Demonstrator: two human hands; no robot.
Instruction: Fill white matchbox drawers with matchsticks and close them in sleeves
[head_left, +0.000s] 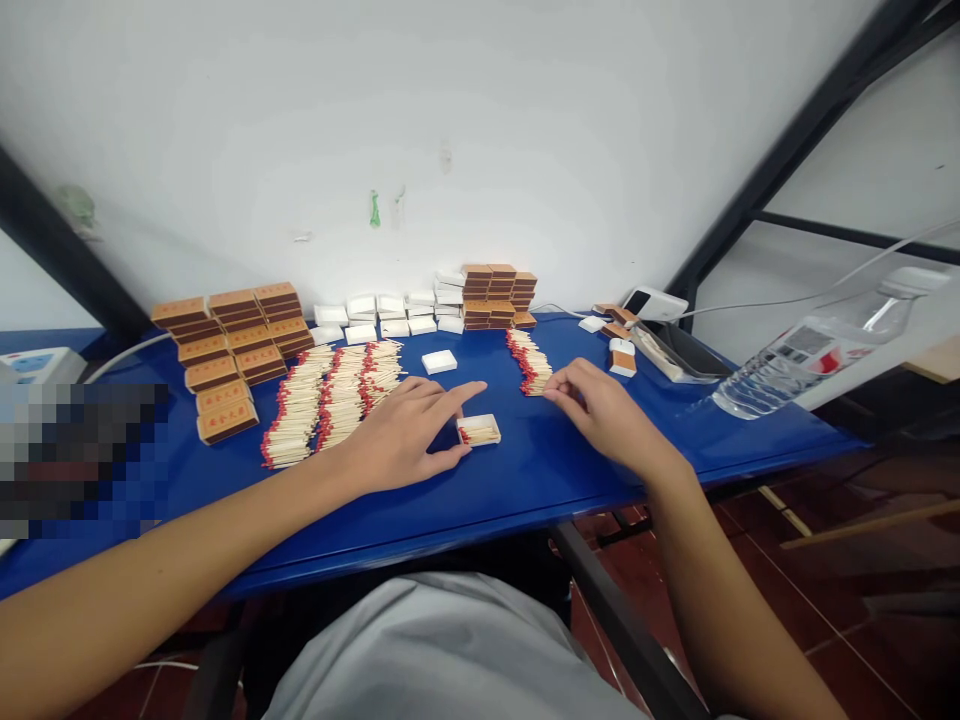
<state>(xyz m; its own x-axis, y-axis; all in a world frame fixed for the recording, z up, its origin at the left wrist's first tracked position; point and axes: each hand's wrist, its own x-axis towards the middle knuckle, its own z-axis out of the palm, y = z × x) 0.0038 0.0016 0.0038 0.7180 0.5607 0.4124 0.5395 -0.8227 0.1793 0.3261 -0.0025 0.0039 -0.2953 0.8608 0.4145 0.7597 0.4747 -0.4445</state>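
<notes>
My left hand rests on the blue table, thumb and forefinger steadying a small white matchbox tray with a few red-tipped matches in it. My right hand reaches to the near end of a short row of matches, fingertips pinched on some of them. A much larger spread of matches lies just left of my left hand. An empty white tray sits behind it.
Stacks of brown matchbox sleeves stand at the left and back centre, with white inner trays between them. A phone, a white device and a lying water bottle are at the right.
</notes>
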